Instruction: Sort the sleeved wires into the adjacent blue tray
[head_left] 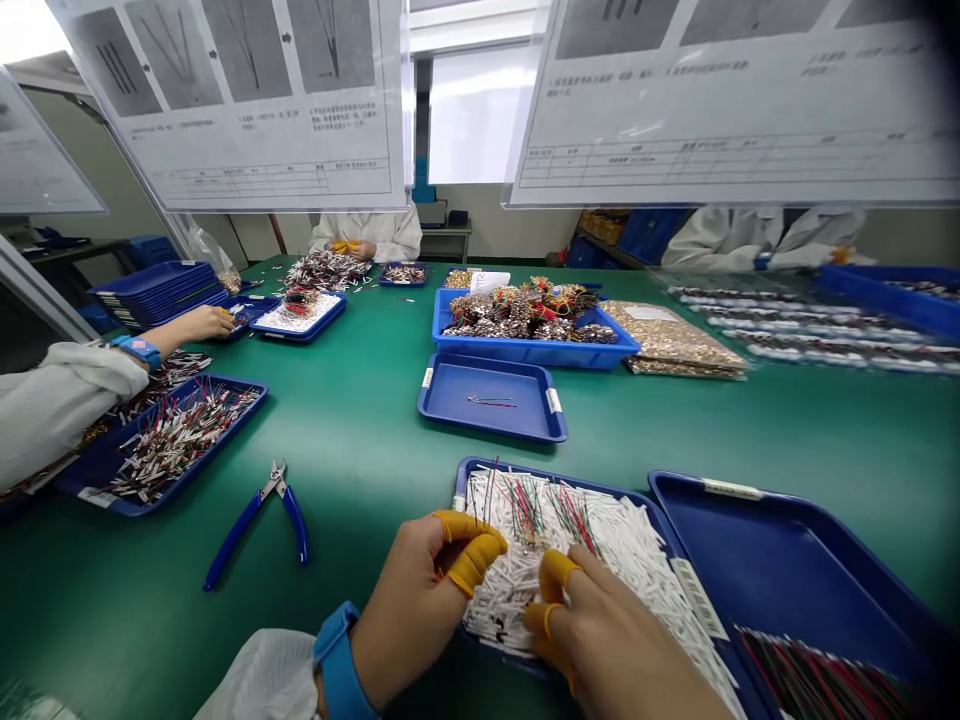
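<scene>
My left hand [431,585], with yellow finger covers, is pinched over the near left part of a blue tray [461,480]. Thin dark and red wires [492,490] rise from its fingertips. My right hand [600,630], also in yellow finger covers, is curled low over the white tubes [630,540] that fill this tray. Whatever its fingertips grip is hidden. Bundles of red and green wires [574,515] lie on top of the tubes, just beyond both hands.
Blue-handled cutters [259,520] lie open at left. Beyond my tray sits a shallow tray [487,425] with a few wires. Another tray [780,540] at right holds dark and red wires. A co-worker's arm [82,395] reaches in from the left. Signs [262,150] hang above.
</scene>
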